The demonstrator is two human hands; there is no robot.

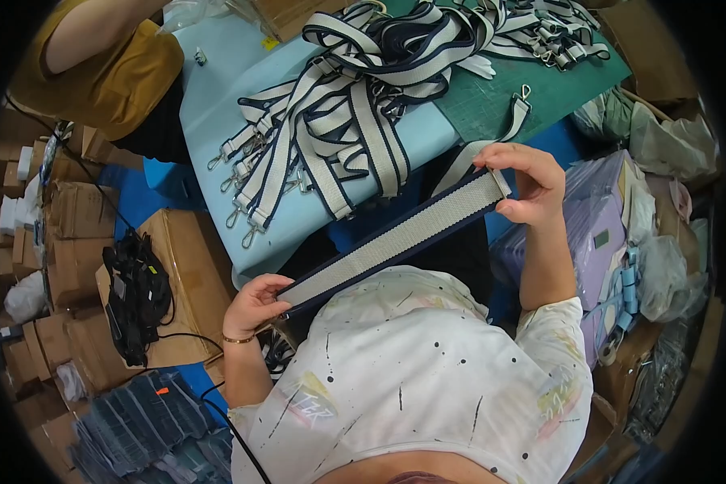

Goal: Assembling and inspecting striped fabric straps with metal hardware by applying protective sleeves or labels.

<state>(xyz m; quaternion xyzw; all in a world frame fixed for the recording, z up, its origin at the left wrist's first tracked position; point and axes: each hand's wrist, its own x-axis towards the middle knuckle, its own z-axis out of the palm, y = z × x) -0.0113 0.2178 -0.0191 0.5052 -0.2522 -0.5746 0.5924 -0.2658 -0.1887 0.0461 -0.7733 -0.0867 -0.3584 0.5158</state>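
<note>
A white webbing strap with navy edges [403, 236] is stretched at a slant in front of my body. Its lower left end is pinched in my left hand [254, 305], which wears a bracelet. Higher up, my right hand [530, 184] grips the strap beside a metal slider, thumb and fingers on opposite edges. From there a narrower length runs back onto the table, ending in a metal swivel clip [526, 92]. Just beyond lies a tangled pile of matching straps [371, 97], several clips hanging over the table's left side.
The light blue tabletop [210, 121] carries a green cutting mat [492, 113]. A person in a mustard top [129, 81] is at the far left. Cardboard boxes [185, 282] and black cables [137, 290] stand at left, above stacked dark blue packets [149, 423]. Wrapped purple items [597, 218] are at right.
</note>
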